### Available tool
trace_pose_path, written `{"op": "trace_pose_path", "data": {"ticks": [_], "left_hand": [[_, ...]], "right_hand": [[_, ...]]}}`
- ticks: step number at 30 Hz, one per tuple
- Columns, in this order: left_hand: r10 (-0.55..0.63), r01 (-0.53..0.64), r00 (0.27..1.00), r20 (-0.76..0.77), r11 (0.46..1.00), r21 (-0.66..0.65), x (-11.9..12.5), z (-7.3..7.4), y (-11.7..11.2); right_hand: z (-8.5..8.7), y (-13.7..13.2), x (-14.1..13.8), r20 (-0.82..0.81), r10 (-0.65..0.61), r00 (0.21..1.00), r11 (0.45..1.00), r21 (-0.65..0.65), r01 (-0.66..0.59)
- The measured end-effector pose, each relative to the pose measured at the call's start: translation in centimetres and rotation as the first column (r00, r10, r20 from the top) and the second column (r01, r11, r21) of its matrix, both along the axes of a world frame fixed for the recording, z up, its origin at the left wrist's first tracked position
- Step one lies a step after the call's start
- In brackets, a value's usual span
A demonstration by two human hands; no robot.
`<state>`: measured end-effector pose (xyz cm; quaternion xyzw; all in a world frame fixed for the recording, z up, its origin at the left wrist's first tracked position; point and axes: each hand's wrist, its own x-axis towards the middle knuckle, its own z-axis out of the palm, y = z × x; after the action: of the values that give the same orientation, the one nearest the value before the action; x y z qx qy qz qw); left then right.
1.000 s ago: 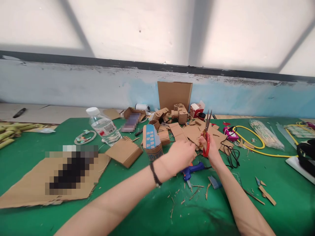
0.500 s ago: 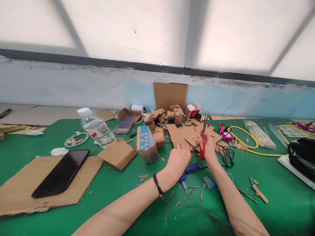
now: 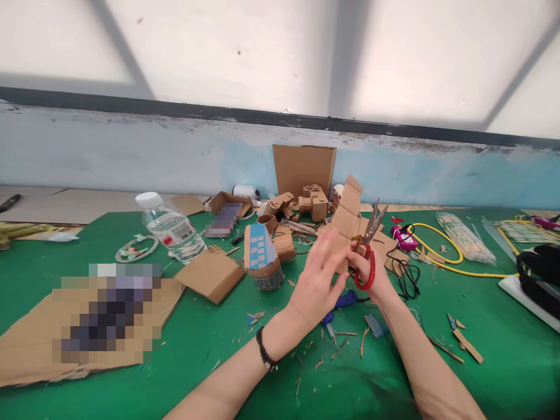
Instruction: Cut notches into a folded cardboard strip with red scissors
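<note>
My left hand is raised above the green mat and pinches the lower edge of a folded brown cardboard strip that stands up and leans right. My right hand grips red-handled scissors, fingers through the loops; the blades are slightly apart and point up beside the strip. Both hands meet at mid-table, over a blue glue gun lying on the mat.
A water bottle, a small cardboard box and a blue-printed carton stand to the left. A large cardboard sheet lies near left. Cardboard models, yellow cable, black cord and scraps lie behind and right.
My left hand has lifted the cardboard strip off the pile and turned it upright. The scissors have tilted right, blades parted, beside the strip.
</note>
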<state>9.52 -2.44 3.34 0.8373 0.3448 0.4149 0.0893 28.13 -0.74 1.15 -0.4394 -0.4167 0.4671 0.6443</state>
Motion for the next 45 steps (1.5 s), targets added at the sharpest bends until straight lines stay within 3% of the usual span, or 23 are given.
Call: {"op": "trace_pose_path", "data": {"ticks": [2,3,5,6,7,8,10,13,16,20,30,36,45], "left_hand": [[0.089,-0.022,0.972,0.218,0.956,-0.293,0.1,0.6,1.1],[0.096,0.045,0.954,0.285,0.89,-0.453,0.2,0.9,1.7],[0.001,0.248,0.939,0.343,0.688,-0.682,0.3,1.4,2.8],[-0.051,0.314,0.932,0.358,0.603,-0.733,0.3,1.6,3.3],[-0.089,0.357,0.923,0.373,0.555,-0.752,0.3,1.9,3.8],[-0.099,0.378,0.915,0.391,0.549,-0.746,0.3,2.2,4.2],[-0.056,0.377,0.896,0.441,0.622,-0.686,0.1,3.2,5.1],[0.085,0.312,0.838,0.539,0.736,-0.601,-0.2,4.8,6.1],[0.141,0.288,0.775,0.617,0.789,-0.542,-0.6,6.0,6.5],[0.139,0.262,0.741,0.657,0.841,-0.473,-1.0,6.3,6.5],[0.139,0.26,0.735,0.663,0.846,-0.466,-0.5,6.1,5.9],[0.114,0.281,0.757,0.643,0.832,-0.478,-0.1,5.2,6.1],[0.1,0.295,0.725,0.682,0.849,-0.438,0.2,4.7,6.3]], "right_hand": [[0.1,-0.2,0.0,0.043,-0.044,0.998,0.998,0.039,0.043],[0.1,-0.3,-0.1,0.064,-0.052,0.997,0.997,0.053,0.049],[0.3,-0.4,-0.3,0.088,-0.051,0.995,0.997,0.07,0.045],[0.4,-0.4,-0.4,0.09,-0.055,0.994,0.996,0.077,0.048],[0.4,-0.4,-0.5,0.088,-0.066,0.994,0.995,0.084,0.059],[0.5,-0.4,-0.5,0.084,-0.079,0.993,0.993,0.091,0.072],[0.6,-0.3,-0.6,0.09,-0.08,0.993,0.992,0.108,0.071],[0.5,-0.6,-1.1,0.131,0.023,0.991,0.993,0.111,-0.038],[0.5,-1.4,-2.4,0.162,0.174,0.971,0.981,0.063,-0.186],[0.6,-2.6,-4.3,0.144,0.348,0.926,0.937,-0.012,-0.35],[-0.2,-2.5,-5.0,0.052,0.277,0.959,0.961,-0.009,-0.277],[-0.1,-2.4,-4.9,0.009,0.273,0.962,0.962,-0.013,-0.273],[-0.3,-2.4,-4.9,0.075,0.312,0.947,0.949,0.013,-0.314]]}}
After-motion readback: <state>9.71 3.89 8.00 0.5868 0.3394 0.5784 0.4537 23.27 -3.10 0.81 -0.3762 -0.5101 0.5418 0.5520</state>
